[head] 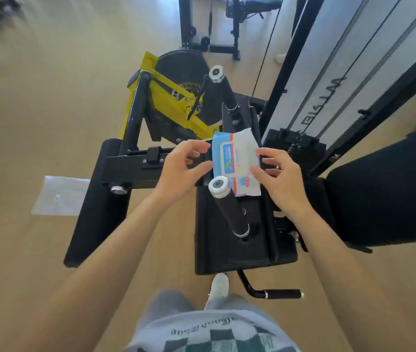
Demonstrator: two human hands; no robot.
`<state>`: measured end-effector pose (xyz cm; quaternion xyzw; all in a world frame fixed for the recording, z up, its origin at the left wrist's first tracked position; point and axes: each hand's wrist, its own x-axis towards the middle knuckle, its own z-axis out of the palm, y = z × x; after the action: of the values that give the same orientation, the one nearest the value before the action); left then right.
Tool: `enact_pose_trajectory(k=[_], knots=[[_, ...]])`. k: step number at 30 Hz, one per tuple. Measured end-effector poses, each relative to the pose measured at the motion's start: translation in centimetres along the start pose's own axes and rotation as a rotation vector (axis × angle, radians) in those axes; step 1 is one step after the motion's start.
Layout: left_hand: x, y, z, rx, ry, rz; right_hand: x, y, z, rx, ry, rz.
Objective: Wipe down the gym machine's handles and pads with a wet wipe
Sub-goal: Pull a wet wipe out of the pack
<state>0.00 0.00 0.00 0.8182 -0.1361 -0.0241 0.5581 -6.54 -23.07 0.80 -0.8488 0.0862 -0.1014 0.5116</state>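
Pale gym flooring (49, 97) surrounds the machine (227, 252); mid-frame, left hand (185, 165) and right hand (276, 180) pinch the wipe pack (237, 158), which may slip from so light a hold.
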Motion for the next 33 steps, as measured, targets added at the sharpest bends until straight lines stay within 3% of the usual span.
enact_pose_trajectory(k=[5,12,16,21,25,28,30,33], knots=[[2.7,0.3,1.8,0.284,-0.214,0.193,1.5,1.4,0.2,0.001,-0.092,0.025],[6.8,0.6,3.1,0.504,-0.532,0.456,0.9,1.9,0.1,0.01,-0.215,0.073],[8.2,0.5,2.9,0.561,-0.623,0.533,-0.1,1.4,0.7,-0.002,-0.198,0.119],[9.1,0.9,3.5,0.544,-0.662,0.585,-0.9,0.6,1.8,0.022,-0.146,0.135],[9.7,-0.4,2.3,0.105,-0.598,0.494,-1.3,0.4,2.2,0.017,-0.096,0.22],[9.6,-1.7,0.2,-0.096,-0.58,0.43,-1.5,0.2,2.4,0.056,-0.087,0.245],[9.6,-2.6,-1.2,-0.075,-0.561,0.349,-1.2,0.1,2.3,0.033,-0.075,0.244],[9.1,-3.5,-1.9,0.159,-0.478,0.318,-0.3,0.1,2.2,-0.048,-0.034,0.249]])
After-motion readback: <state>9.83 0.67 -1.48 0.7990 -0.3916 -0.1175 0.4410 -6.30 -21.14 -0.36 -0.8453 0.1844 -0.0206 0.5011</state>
